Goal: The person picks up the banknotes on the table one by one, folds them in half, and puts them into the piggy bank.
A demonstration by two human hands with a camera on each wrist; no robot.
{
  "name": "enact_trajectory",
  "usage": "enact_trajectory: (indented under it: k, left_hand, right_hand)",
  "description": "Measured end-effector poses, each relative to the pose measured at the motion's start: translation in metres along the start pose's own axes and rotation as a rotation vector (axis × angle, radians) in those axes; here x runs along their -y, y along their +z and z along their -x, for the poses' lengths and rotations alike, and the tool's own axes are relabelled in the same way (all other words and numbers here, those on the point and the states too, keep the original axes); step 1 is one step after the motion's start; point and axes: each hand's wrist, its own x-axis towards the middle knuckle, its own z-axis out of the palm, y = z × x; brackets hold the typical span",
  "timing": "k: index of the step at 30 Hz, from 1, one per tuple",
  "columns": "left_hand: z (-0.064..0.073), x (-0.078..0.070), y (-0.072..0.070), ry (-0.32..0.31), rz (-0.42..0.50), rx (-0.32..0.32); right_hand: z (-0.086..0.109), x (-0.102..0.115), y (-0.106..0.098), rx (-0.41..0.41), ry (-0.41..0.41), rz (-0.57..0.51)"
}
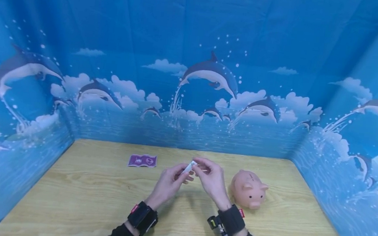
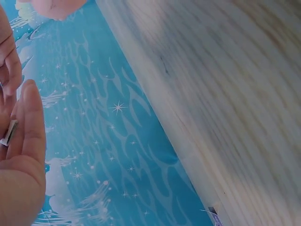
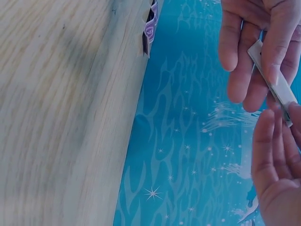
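Note:
Both hands meet above the middle of the table, holding a narrow, pale, flat strip (image 1: pixel 189 167) that looks like folded paper. In the right wrist view, the left hand (image 1: pixel 167 183) presses its thumb on the strip (image 3: pixel 282 89), with its fingers behind. The right hand (image 1: pixel 212 179) pinches the other end between thumb and fingers. Close to the right hand stands a pink piggy bank (image 1: pixel 248 189), facing forward, with a slot on its back. Beyond the left hand lies a purple printed note (image 1: pixel 142 160), creased into waves. Print on the strip is too small to read.
The wood-grain table (image 1: pixel 90 200) ends at a blue curtain (image 1: pixel 187 133) with printed dolphins, which encloses the back and both sides. Black bands with small cameras wrap the left wrist (image 1: pixel 143 217) and the right wrist (image 1: pixel 231 220).

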Motion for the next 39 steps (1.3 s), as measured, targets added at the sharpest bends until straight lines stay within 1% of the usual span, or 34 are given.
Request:
enact_trajectory:
  k: [3, 8, 11, 13, 15, 19, 20, 22, 25, 29, 35, 39]
  left_hand:
    - [0.0002, 0.0007, 0.0005, -0.022, 0.026, 0.011]
    - [0.0012, 0.0028, 0.0001, -0.022, 0.101, 0.024]
    - [0.0017, 0.0026, -0.0003, -0.025, 0.11, 0.019]
    - [0.0016, 0.0024, -0.0003, -0.012, 0.066, -0.004]
    - [0.0018, 0.0012, -0.0001, 0.038, -0.044, -0.044]
    - [0.0017, -0.0003, 0.0007, 0.173, -0.303, -0.15]
    - [0.0018, -0.0007, 0.0009, 0.201, -0.346, -0.171]
    - [0.0019, -0.0011, 0.0012, 0.237, -0.388, -0.199]
    - [0.0024, -0.0016, 0.0014, 0.254, -0.413, -0.21]
    - [0.0028, -0.0014, 0.0017, 0.266, -0.431, -0.206]
    - [0.0027, -0.0003, 0.004, 0.343, -0.397, -0.219]
    - [0.0029, 0.0014, 0.0073, 0.374, -0.388, -0.232]
  right_hand:
    - [0.0004, 0.0001, -0.0003, -0.002, -0.006, 0.022]
    - [0.0004, -0.0002, 0.0001, 0.014, 0.016, 0.017]
    - [-0.0001, -0.001, 0.0006, 0.01, 0.021, 0.011]
    - [-0.0005, -0.0009, 0.0013, -0.009, 0.015, -0.013]
    - [-0.0012, -0.001, 0.0018, -0.033, 0.011, -0.045]
    - [-0.0025, -0.0007, 0.0022, -0.079, 0.025, -0.108]
    - [-0.0027, -0.0009, 0.0022, -0.085, 0.033, -0.117]
    - [-0.0029, -0.0008, 0.0022, -0.094, 0.046, -0.137]
    - [-0.0031, -0.0013, 0.0021, -0.098, 0.063, -0.168]
    - [-0.0026, -0.0024, 0.0022, -0.09, 0.086, -0.188]
    - [-0.0002, -0.0012, 0.0023, -0.018, 0.089, -0.161]
    - [0.0004, -0.0002, 0.0024, 0.008, 0.072, -0.139]
